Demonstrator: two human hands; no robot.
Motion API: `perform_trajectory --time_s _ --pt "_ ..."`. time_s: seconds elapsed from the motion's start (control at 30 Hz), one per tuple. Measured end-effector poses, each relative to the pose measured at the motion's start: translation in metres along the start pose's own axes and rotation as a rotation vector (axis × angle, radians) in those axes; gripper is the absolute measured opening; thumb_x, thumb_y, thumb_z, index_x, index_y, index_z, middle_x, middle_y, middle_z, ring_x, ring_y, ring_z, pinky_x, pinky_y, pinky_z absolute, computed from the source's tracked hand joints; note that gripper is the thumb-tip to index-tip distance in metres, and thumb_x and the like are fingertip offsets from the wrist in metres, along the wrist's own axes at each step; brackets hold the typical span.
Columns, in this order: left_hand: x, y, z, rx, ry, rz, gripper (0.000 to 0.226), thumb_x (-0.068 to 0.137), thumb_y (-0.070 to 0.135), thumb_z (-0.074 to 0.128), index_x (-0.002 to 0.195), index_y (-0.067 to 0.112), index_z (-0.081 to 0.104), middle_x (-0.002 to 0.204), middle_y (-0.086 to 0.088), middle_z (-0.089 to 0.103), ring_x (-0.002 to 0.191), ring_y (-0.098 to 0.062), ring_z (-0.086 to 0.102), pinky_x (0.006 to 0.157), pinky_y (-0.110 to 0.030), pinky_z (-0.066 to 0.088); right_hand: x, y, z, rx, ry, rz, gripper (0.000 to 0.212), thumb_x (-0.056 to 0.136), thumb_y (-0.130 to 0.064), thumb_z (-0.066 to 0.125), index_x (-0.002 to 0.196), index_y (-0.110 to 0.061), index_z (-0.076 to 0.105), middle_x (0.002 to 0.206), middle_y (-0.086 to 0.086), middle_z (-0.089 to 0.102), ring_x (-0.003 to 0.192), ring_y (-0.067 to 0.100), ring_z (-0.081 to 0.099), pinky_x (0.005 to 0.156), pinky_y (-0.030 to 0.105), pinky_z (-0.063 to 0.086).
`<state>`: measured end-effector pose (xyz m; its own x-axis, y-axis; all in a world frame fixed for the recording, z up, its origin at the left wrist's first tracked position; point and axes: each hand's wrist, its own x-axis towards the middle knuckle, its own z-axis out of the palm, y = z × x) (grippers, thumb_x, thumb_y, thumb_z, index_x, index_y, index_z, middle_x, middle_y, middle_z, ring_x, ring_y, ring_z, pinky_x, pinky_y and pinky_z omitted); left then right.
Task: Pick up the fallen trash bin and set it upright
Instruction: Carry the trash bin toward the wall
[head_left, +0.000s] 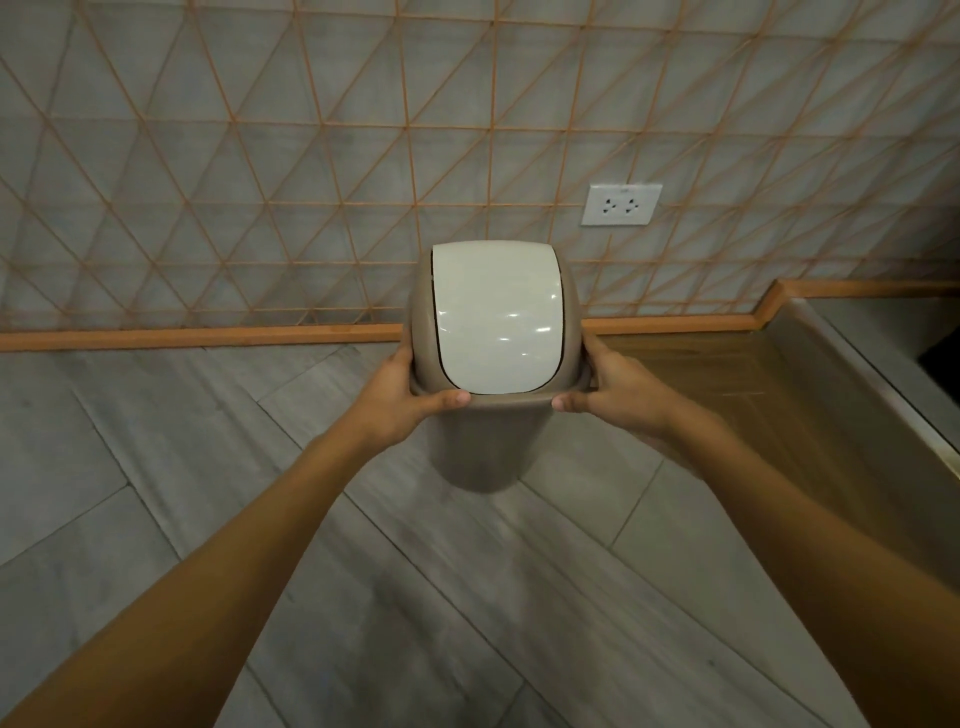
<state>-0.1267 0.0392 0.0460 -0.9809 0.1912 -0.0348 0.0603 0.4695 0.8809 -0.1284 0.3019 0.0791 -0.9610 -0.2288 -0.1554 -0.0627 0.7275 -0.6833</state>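
Observation:
A taupe trash bin (475, 452) with a glossy white swing lid (496, 317) stands top-up between my hands, close to the wall. Its body tapers downward and its base looks blurred just over the grey floor. My left hand (402, 397) grips the left side of the bin's rim, thumb laid across the front edge. My right hand (615, 392) grips the right side of the rim the same way. Both forearms reach in from the bottom corners.
A grey wall with an orange diamond lattice and an orange skirting board (197, 338) stands right behind the bin. A white double socket (621, 204) sits on the wall at upper right. A wooden step or platform (810, 395) rises at the right.

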Motion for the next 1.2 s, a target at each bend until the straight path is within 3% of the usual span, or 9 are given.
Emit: perform_trajectory --time_s 0.1,0.2,0.27,0.4,0.7,0.8,0.9,1.1,1.2 --pt "0.024 0.001 -0.001 0.034 0.034 -0.024 0.1 0.074 0.031 0.081 0.153 0.015 0.022 0.143 0.005 0.045 0.125 -0.01 0.044 0.096 -0.015 0.04 0.02 0.002 -0.003 -0.003 0.05 0.0 0.085 0.079 -0.023 0.071 0.15 -0.024 0.024 0.14 -0.001 0.052 0.127 0.02 0.049 0.093 0.023 0.037" --pt "0.045 0.0 -0.003 0.225 0.13 -0.037 0.098 0.07 0.048 0.08 0.147 0.007 0.035 0.142 -0.012 0.045 0.129 -0.027 0.044 0.103 -0.033 0.042 0.036 0.001 -0.002 0.047 0.087 0.009 0.076 0.082 -0.018 0.069 0.147 -0.02 0.03 0.128 -0.004 0.054 0.117 0.017 0.052 0.088 0.022 0.037" --pt "0.056 0.0 -0.002 0.26 0.173 -0.04 0.09 0.072 0.046 0.079 0.142 0.004 0.042 0.139 -0.015 0.048 0.126 -0.029 0.046 0.098 -0.031 0.041 0.045 0.0 -0.002 0.09 0.086 0.028 0.074 0.083 -0.016 0.067 0.146 -0.021 0.03 0.124 -0.006 0.052 0.111 0.014 0.051 0.087 0.023 0.037" --pt "0.074 0.002 -0.001 0.271 0.21 -0.03 0.077 0.076 0.038 0.079 0.136 0.001 0.048 0.131 -0.014 0.058 0.119 -0.031 0.053 0.085 -0.028 0.042 0.067 0.0 -0.006 0.077 0.095 0.04 0.077 0.081 -0.017 0.067 0.147 -0.021 0.028 0.136 -0.001 0.051 0.117 0.016 0.05 0.091 0.026 0.04" --pt "0.105 0.007 0.002 0.189 0.221 -0.088 0.074 0.081 0.035 0.075 0.139 0.002 0.043 0.138 -0.017 0.054 0.125 -0.034 0.051 0.102 -0.041 0.045 0.101 0.001 -0.008 0.016 0.157 0.084 0.066 0.089 -0.018 0.06 0.147 -0.016 0.028 0.142 0.008 0.048 0.128 0.027 0.047 0.098 0.03 0.037" --pt "0.113 0.008 -0.001 0.188 0.218 -0.098 0.072 0.082 0.035 0.075 0.137 0.0 0.044 0.139 -0.018 0.053 0.126 -0.034 0.05 0.101 -0.04 0.044 0.108 0.001 -0.007 0.029 0.18 0.093 0.063 0.09 -0.018 0.059 0.146 -0.016 0.03 0.143 0.008 0.048 0.129 0.027 0.046 0.103 0.033 0.037" --pt "0.119 0.009 -0.002 0.195 0.212 -0.106 0.074 0.082 0.036 0.075 0.139 0.0 0.042 0.141 -0.018 0.05 0.128 -0.034 0.048 0.103 -0.039 0.042 0.113 0.0 -0.007 0.02 0.193 0.096 0.059 0.091 -0.017 0.058 0.144 -0.014 0.032 0.142 0.01 0.048 0.128 0.027 0.046 0.098 0.03 0.037" --pt "0.132 0.012 -0.002 0.206 0.208 -0.143 0.078 0.083 0.036 0.073 0.141 -0.003 0.038 0.143 -0.021 0.048 0.129 -0.037 0.046 0.105 -0.043 0.042 0.123 -0.001 -0.008 -0.002 0.21 0.107 0.058 0.091 -0.017 0.057 0.144 -0.013 0.033 0.143 0.01 0.047 0.13 0.03 0.045 0.107 0.039 0.038" --pt "0.136 0.011 -0.001 0.213 0.208 -0.14 0.078 0.083 0.035 0.073 0.141 -0.003 0.037 0.143 -0.021 0.047 0.129 -0.037 0.046 0.1 -0.044 0.045 0.126 0.001 -0.008 0.001 0.216 0.11 0.058 0.091 -0.017 0.058 0.144 -0.012 0.034 0.143 0.011 0.048 0.129 0.03 0.046 0.108 0.04 0.039"
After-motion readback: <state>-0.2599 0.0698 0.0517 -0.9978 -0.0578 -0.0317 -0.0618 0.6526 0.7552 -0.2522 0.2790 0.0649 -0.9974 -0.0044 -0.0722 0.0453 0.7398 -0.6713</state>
